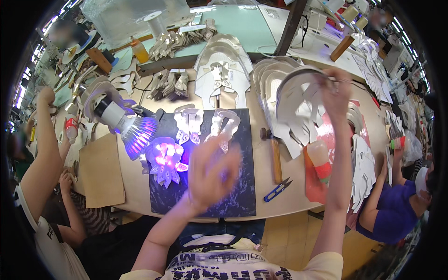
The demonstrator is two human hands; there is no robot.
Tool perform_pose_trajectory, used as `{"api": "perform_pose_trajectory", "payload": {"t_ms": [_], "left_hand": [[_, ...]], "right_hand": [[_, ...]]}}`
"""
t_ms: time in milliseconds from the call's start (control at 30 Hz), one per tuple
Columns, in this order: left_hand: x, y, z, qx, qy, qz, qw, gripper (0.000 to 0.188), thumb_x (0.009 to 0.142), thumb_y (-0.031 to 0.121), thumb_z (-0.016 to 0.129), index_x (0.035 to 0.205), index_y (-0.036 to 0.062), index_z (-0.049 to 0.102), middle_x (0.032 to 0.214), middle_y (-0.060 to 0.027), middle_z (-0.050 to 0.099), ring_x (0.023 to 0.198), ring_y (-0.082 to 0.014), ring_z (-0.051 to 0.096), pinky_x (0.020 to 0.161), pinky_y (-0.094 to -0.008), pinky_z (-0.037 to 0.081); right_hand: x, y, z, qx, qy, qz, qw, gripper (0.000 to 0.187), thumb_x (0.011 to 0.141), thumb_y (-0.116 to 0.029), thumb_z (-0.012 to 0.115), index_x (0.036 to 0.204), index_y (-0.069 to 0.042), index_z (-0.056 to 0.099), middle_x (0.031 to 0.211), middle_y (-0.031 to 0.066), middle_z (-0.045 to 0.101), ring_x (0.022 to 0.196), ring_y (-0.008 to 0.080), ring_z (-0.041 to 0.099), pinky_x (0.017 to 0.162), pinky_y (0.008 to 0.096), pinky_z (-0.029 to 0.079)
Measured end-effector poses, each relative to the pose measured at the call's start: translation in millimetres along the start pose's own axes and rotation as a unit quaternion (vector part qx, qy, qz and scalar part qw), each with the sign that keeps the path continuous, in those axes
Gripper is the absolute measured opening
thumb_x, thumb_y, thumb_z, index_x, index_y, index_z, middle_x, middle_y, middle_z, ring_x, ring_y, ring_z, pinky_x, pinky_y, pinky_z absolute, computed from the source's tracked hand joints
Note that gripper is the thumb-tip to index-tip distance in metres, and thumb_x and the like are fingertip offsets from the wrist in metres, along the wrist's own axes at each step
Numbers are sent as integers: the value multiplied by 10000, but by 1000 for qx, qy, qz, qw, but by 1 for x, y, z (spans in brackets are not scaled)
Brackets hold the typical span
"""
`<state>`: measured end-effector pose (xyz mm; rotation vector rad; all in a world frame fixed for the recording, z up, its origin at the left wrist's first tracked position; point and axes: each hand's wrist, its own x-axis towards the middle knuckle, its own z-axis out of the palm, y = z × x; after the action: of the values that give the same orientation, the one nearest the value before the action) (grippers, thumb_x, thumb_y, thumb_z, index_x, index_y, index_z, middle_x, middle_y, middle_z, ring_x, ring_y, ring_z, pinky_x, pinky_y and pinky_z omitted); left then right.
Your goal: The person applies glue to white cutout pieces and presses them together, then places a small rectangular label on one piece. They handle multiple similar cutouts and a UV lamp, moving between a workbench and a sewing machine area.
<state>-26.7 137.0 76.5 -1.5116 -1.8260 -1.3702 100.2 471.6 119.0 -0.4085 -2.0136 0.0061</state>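
Observation:
My right hand (335, 93) is closed at the upper edge of a white curved shoe upper piece (291, 100), which tilts up beside a fanned stack of similar pieces (266, 84). Smeared by motion, my left hand (214, 175) is over a dark marbled mat (235, 191); its fingers are too blurred to read. Two small white cut pieces, a left one (188, 120) and a right one (225, 122), lie on the mat's far part. A lamp (123, 123) casts violet light on a cluster of small white pieces (163, 175) at the mat's left.
Right of the mat lie a hammer (276, 161), blue thread snips (277, 189) and a bottle (319, 161) on a red sheet (313, 184). Brown cardboard (100, 172) lies left. More upper pieces (221, 65) stand behind the mat. Co-workers' arms (41, 149) and a purple-sleeved person (389, 210) flank me.

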Motion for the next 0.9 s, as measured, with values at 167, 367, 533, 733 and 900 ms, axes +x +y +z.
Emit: {"api": "perform_pose_trajectory", "payload": {"t_ms": [167,367,533,733,900], "left_hand": [[-21,85,-31,-124,429,329,832,355,873,285,685,1194,143,634,1347,-85,506,1258,-250,439,889,-388,469],[-34,109,-29,-252,460,329,785,630,830,95,715,1414,65,480,1498,-86,405,1378,-279,348,1004,-399,418],[-66,108,-26,-294,420,321,796,714,793,4,700,1453,50,430,1508,-92,364,1366,-304,352,1036,-399,411],[-81,106,-28,-318,386,296,814,688,802,71,707,1436,74,440,1508,-90,347,1363,-304,346,1032,-413,399],[-76,105,-18,-298,391,285,822,655,810,123,709,1414,94,458,1504,-93,341,1359,-303,343,1014,-416,401]], "right_hand": [[-7,-62,-87,111,134,115,978,213,940,-109,692,1105,20,657,986,46,704,827,82,639,745,202,503],[-66,-133,-77,291,-210,451,817,341,950,-188,665,1227,10,639,893,-41,652,677,0,490,572,181,390],[-151,-177,8,267,-243,312,879,371,952,-134,631,1303,-13,611,895,115,656,748,174,596,722,311,495],[-162,-175,0,144,-292,276,904,432,902,-116,697,1321,-49,617,898,127,571,757,252,588,704,353,477],[-157,-181,2,137,-281,276,909,410,905,-102,692,1310,-73,633,874,125,572,735,248,579,684,360,479]]}}
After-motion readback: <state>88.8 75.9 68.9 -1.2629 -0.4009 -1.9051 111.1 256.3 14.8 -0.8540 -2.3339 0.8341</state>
